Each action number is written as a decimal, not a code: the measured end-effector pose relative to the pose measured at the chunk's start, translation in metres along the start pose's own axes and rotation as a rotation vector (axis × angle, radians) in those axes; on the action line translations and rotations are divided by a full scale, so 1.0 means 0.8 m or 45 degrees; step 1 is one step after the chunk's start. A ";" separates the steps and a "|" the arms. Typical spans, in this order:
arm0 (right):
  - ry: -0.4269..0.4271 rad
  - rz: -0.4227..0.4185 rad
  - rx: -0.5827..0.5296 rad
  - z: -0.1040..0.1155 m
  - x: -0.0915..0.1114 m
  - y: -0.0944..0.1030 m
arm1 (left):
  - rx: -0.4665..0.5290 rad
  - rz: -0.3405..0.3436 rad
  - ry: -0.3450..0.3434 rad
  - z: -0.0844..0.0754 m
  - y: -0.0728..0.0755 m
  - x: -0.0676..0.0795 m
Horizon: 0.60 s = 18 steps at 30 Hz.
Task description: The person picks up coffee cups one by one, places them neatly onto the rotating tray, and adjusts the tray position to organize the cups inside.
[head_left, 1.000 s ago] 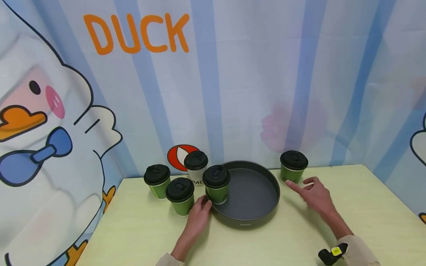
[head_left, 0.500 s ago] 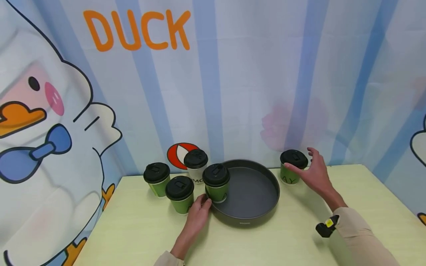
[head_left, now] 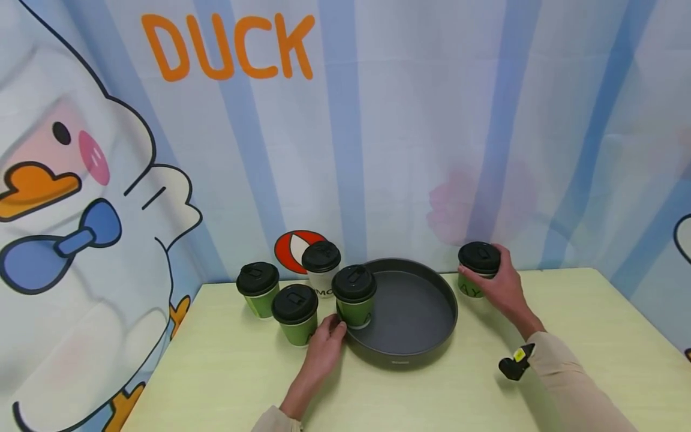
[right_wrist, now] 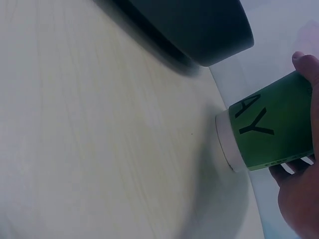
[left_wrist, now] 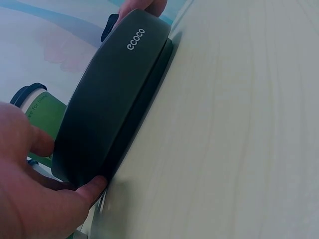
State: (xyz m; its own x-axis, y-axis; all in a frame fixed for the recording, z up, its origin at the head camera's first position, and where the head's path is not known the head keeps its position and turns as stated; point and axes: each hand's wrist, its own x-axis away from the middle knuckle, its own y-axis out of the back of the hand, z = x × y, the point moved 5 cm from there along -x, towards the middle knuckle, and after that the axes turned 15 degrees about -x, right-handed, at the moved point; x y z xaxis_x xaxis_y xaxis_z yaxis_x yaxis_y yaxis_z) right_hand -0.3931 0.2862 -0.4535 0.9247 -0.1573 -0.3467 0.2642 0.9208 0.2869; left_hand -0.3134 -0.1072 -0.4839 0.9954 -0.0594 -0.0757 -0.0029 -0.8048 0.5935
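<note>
A round dark grey baking pan (head_left: 409,318), marked "ecoco" in the left wrist view, lies mid-table. My left hand (head_left: 325,348) holds its left side, thumb low on the wall and a finger higher up (left_wrist: 42,226). Inside the pan, against its left wall, stands a green paper coffee cup (head_left: 356,312) with a black lid. At the back right, my right hand (head_left: 504,289) grips another green lidded coffee cup (head_left: 469,285) from the right, thumb across its front and fingers behind. This cup (right_wrist: 279,124), lettered "AY", is upright with its base close over the table.
Left of the pan stand two green lidded cups (head_left: 296,327) (head_left: 259,300) and a white lidded cup (head_left: 324,281). A cartoon-printed curtain (head_left: 399,150) hangs right behind the pale table (head_left: 216,372).
My right hand has moved up and inward to the right-hand coffee cup and closed around it. My left hand has stayed at the pan.
</note>
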 end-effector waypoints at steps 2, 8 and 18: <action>0.015 -0.007 0.006 0.000 -0.001 -0.001 | -0.004 -0.004 -0.002 0.000 0.002 -0.001; 0.038 -0.011 0.023 0.003 -0.003 -0.001 | -0.006 -0.009 -0.005 0.000 0.004 -0.003; 0.074 0.019 0.002 0.031 0.002 0.013 | -0.001 -0.007 0.005 0.004 0.001 -0.003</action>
State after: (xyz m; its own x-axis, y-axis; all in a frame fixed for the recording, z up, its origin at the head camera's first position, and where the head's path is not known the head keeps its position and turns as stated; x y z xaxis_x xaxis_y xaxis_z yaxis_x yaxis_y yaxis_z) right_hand -0.3823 0.2864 -0.4292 0.9111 -0.1223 -0.3936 0.2508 0.9223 0.2940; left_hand -0.3163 -0.1097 -0.4861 0.9957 -0.0528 -0.0758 0.0025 -0.8047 0.5937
